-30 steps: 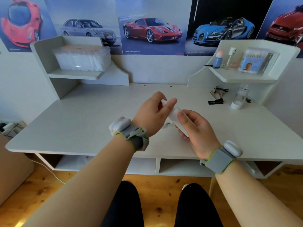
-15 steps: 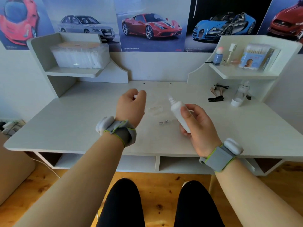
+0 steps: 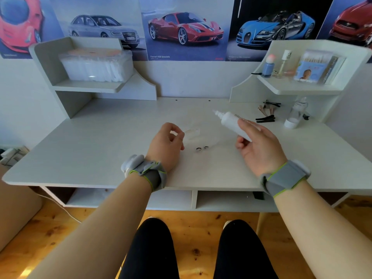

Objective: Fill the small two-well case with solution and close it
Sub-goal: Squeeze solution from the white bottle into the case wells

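The bottle [image 3: 229, 122] is gripped in the right hand [image 3: 261, 150], fingers wrapped round its lower half, and it is held above the desk [image 3: 100, 148]. It is tilted, with the bare nozzle aimed toward 10 o'clock. The left hand [image 3: 167, 146] is seen low over the desk with its fingers curled in toward the thumb. A pale patch shows between the fingertips, but whether anything is pinched there cannot be told.

The case [image 3: 192, 133] is found on the desk at 2 o'clock from the left hand, just beside the fingertips. It is clear and blurred, so its wells and lids cannot be made out. It is touched by neither hand, and the nozzle is kept well apart from it, off at 2 o'clock. Two small dark rings [image 3: 199, 149] are spotted at 6 o'clock from the case, between the hands.

Black clips [image 3: 265, 119] and a clear spray bottle [image 3: 295, 114] are noted at 1 o'clock from the right hand. A plastic box [image 3: 96, 66] is parked on the shelf at 10 o'clock.
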`<state>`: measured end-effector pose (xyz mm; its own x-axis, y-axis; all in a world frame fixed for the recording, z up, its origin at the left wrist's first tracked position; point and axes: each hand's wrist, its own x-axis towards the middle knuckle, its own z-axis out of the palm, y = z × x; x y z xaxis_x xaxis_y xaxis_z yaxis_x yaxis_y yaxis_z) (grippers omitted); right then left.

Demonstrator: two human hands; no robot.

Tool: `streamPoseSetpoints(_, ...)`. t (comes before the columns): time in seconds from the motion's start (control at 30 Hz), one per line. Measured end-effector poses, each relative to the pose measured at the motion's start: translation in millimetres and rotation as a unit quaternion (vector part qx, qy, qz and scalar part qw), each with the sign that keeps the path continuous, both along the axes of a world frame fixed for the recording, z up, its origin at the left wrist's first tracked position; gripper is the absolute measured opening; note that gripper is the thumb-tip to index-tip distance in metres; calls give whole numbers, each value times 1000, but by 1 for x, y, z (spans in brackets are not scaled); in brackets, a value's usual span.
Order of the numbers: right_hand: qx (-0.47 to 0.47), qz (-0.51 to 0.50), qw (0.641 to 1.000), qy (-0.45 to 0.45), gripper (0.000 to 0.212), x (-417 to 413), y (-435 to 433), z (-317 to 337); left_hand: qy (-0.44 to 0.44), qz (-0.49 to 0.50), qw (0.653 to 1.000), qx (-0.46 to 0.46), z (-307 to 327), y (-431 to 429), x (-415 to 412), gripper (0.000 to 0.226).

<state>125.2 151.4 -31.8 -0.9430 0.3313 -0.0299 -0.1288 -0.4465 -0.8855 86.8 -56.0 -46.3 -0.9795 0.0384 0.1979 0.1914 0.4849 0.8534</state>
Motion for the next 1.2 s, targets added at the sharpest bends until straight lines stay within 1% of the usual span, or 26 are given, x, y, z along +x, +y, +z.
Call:
streamPoseSetpoints(0.1,-79,19,996,-38,9,-8,5,5,39,-25,997,-61,-3,2,4,16)
streamPoseSetpoints(0.2,-104,19,993,-61,13,-17,8,9,72,-26,988,-134,-4,4,8,32)
streamPoseSetpoints(0.3,-117,33,990,-66,13,-25,7,10,87,-37,981,-170,-4,4,8,29)
streamPoseSetpoints(0.37,-117,38,990,-67,13,-30,7,9,77,-41,983,-158,-4,2,6,24)
streamPoseSetpoints(0.43,-106,35,991,-68,13,-35,6,7,66,-46,987,-140,-4,0,4,22)
streamPoseSetpoints(0.6,-56,47,995,-69,17,-42,0,2,62,-62,987,-133,-4,-4,3,29)
streamPoseSetpoints(0.73,-4,30,996,-86,29,-48,-5,2,73,-71,985,-140,-5,-8,3,20)
streamPoseSetpoints(0.97,79,23,992,-94,37,-58,-14,0,86,-73,982,-149,-6,-8,3,15)
streamPoseSetpoints(1.1,111,26,989,-93,39,-60,-16,0,88,-71,983,-147,-6,-7,3,16)
streamPoseSetpoints(1.2,110,32,989,-89,39,-62,-16,-2,94,-73,981,-152,-6,-6,4,17)
